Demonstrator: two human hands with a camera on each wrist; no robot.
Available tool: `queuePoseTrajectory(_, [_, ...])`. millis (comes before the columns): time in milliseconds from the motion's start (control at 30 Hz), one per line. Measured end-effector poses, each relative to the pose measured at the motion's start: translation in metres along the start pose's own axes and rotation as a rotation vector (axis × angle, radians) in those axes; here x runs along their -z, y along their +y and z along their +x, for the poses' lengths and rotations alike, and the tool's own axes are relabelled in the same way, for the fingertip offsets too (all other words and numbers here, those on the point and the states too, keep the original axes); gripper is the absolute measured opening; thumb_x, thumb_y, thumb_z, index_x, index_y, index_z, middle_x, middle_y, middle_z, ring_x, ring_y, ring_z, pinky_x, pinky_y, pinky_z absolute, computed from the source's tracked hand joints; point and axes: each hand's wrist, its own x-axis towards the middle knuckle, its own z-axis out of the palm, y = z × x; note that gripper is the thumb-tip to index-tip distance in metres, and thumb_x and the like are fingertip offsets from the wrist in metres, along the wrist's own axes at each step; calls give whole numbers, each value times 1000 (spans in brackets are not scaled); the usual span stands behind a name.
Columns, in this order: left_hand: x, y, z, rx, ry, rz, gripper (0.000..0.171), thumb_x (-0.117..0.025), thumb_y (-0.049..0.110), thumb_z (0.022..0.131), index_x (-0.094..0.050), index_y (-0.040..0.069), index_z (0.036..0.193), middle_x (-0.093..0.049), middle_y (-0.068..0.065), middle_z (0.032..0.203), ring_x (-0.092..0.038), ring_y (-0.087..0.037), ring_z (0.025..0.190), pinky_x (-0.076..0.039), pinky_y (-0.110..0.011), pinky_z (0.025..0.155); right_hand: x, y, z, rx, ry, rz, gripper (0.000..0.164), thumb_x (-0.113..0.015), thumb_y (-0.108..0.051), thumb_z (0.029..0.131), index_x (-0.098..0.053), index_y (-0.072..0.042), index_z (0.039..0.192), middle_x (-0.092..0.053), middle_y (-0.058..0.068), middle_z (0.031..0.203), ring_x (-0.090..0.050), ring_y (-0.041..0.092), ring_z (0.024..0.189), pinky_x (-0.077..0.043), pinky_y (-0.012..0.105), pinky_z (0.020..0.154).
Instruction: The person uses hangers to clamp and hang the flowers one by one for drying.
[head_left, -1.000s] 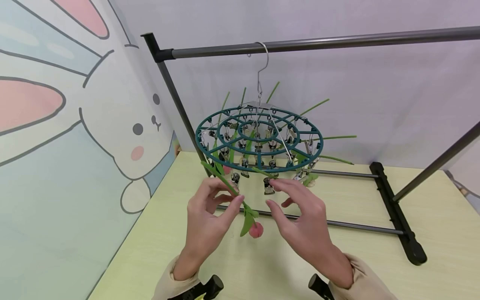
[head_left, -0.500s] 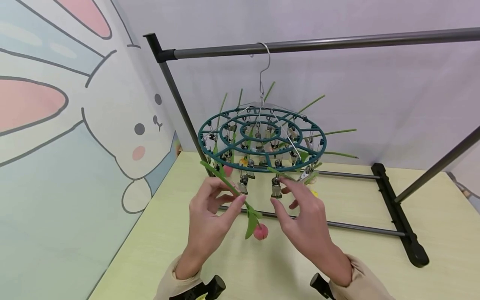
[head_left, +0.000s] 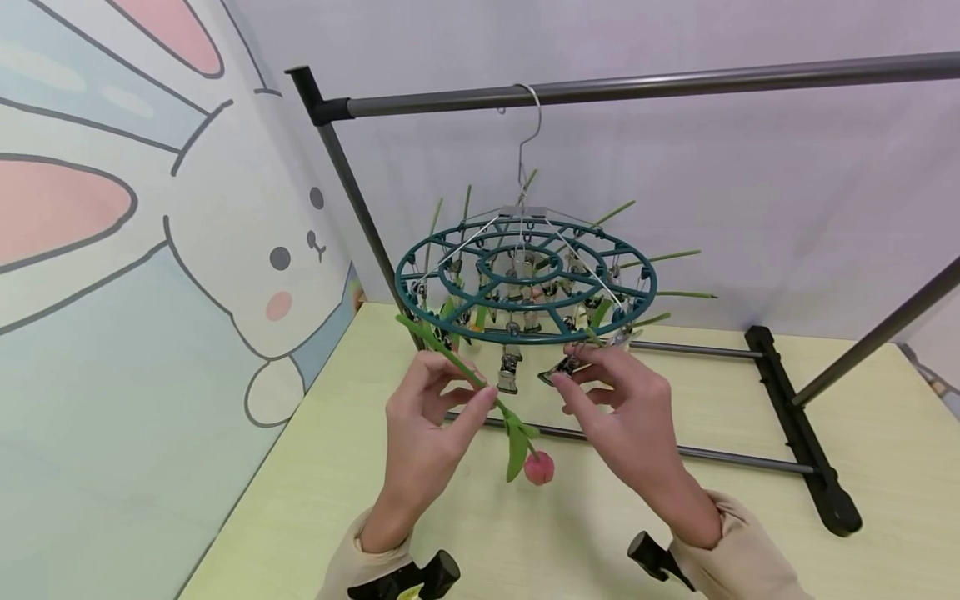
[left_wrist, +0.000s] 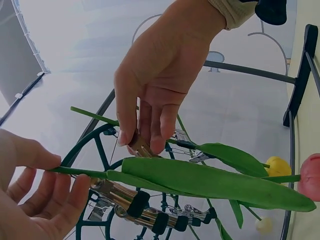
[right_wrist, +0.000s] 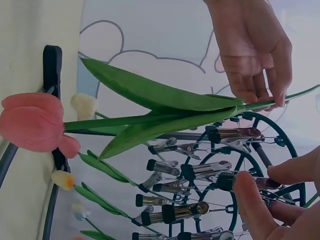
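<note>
My left hand [head_left: 431, 425] pinches the green stem of a pink tulip [head_left: 539, 468] between thumb and fingers. The flower head hangs down to the right, and its long leaf [left_wrist: 210, 185] spreads wide in the left wrist view. A round teal clip hanger [head_left: 525, 338] hangs in front of both hands. Under its front edge my right hand [head_left: 630, 408] pinches a metal clip [head_left: 558, 369], now tilted. In the right wrist view, thumb and finger grip that clip [right_wrist: 227, 181] at its handle end. The tulip stem is apart from this clip.
The hanger's hook [head_left: 531, 133] sits over a dark rack bar [head_left: 675, 83]. Several tulips are clipped around the hanger, their stems [head_left: 678, 255] sticking outward. Another clip [head_left: 508, 371] dangles between the hands. The rack's black foot [head_left: 802, 433] stands on the pale table [head_left: 285, 500].
The right hand has closed on a hanging clip and tilted it. The hanger has turned slightly. Both hands, with the tulip in the left, have shifted a little to the right.
</note>
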Motion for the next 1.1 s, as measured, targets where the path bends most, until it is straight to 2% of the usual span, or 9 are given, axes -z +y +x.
queuePoseTrajectory(133, [-4, -1, 1, 36, 5, -54, 27, -66, -10, 82, -49, -6, 103, -57, -17, 98, -61, -28, 89, -57, -37, 76, 6, -2, 2, -65, -30, 59, 24, -73, 5, 78, -69, 1, 101, -64, 9, 100, -67, 12, 77, -57, 27, 56])
queuePoseTrajectory(233, [-8, -2, 1, 49, 3, -80, 26, -66, -8, 83, -49, -6, 103, -57, -17, 98, -61, -29, 90, -57, -38, 77, 11, -3, 3, -109, -48, 47, 23, -73, 3, 79, -70, -1, 101, -64, 7, 98, -67, 11, 77, -57, 27, 58])
queuePoseTrajectory(333, [-12, -2, 2, 52, 2, -98, 26, -66, -6, 83, -50, -4, 103, -57, -17, 98, -62, -27, 89, -57, -39, 77, 14, -2, 5, -118, -68, 10, 22, -74, 2, 79, -70, -1, 100, -65, 6, 97, -67, 11, 74, -57, 26, 60])
queuePoseTrajectory(500, [-19, -2, 3, 68, 0, -126, 26, -67, -6, 83, -50, -2, 103, -56, -21, 99, -63, -26, 89, -57, -41, 77, 18, 2, 5, -58, -99, -14, 20, -73, 5, 79, -69, 0, 98, -66, 6, 90, -67, 12, 70, -57, 24, 61])
queuePoseTrajectory(833, [-24, -4, 6, 76, 22, -142, 26, -66, -5, 84, -50, -3, 104, -57, -20, 99, -62, -28, 87, -57, -41, 73, 25, 3, 4, 93, -114, 17, 24, -70, 14, 75, -68, 0, 95, -65, 2, 85, -66, 10, 72, -56, 21, 64])
queuePoseTrajectory(1100, [-26, -7, 10, 91, 27, -142, 27, -67, -5, 84, -50, -7, 104, -57, -18, 97, -62, -27, 86, -58, -40, 72, 30, 1, 5, 67, -111, 107, 20, -69, 15, 77, -67, 4, 93, -65, 11, 83, -66, 13, 68, -57, 25, 64])
